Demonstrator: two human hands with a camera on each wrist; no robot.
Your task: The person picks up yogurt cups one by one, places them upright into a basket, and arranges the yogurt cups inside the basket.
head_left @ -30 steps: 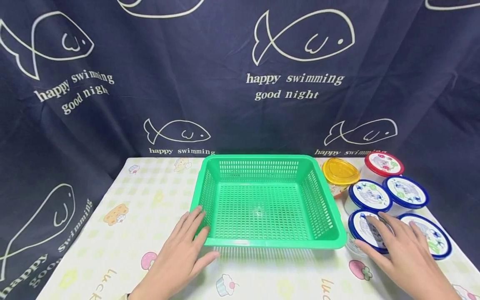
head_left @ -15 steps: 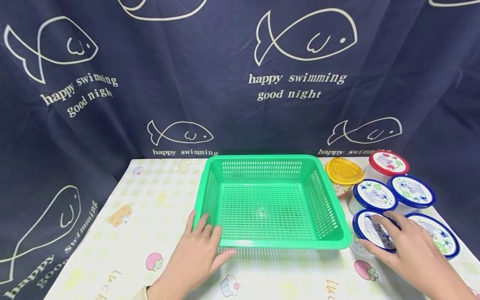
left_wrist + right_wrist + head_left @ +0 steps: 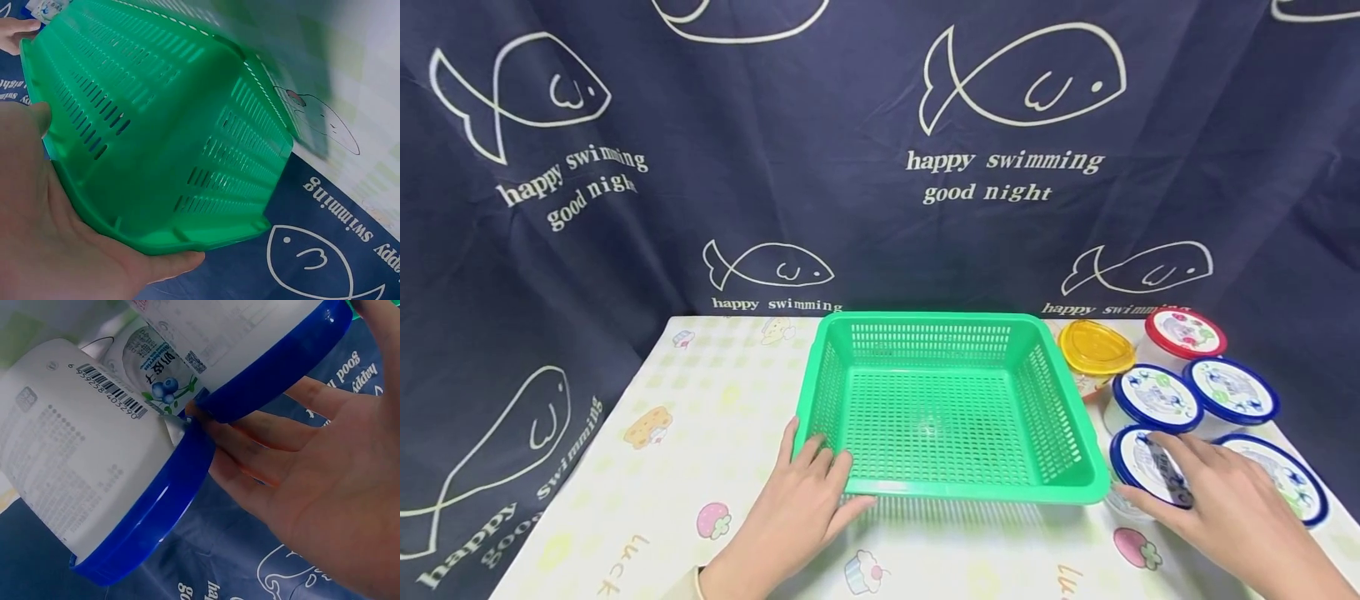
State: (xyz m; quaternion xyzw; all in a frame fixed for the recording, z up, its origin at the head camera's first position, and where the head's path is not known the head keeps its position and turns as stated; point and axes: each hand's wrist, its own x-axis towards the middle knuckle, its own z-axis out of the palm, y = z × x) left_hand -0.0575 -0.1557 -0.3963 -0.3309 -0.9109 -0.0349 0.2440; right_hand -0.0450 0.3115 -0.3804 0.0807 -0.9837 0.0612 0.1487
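A green slotted plastic basket (image 3: 970, 492) stands mid-table in the head view. My left hand (image 3: 805, 512) grips its front left corner, fingers bent over the rim and thumb along the outer front side. From the left wrist, the basket's outer wall (image 3: 137, 137) fills the middle. On the right, my right hand (image 3: 1236, 517) holds the nearest round tub (image 3: 1142, 467) by its blue lid, thumb on the near left side and fingers on the far right. The right wrist view has those fingers wedged between this tub (image 3: 244, 344) and a neighbouring blue-lidded tub (image 3: 94, 456).
Behind the held tub are two more blue-lidded tubs (image 3: 1157, 396) (image 3: 1234, 390), a red-lidded tub (image 3: 1186, 332) and a yellow-lidded container (image 3: 1096, 348) close to the basket's right wall. A printed tablecloth (image 3: 602, 483) covers the table; a dark fish-print curtain (image 3: 880, 150) hangs behind.
The head view has shifted, so everything sits slightly farther right. My left fingers, straighter before, are now bent over the basket's rim. The right hand stays at the same tub.
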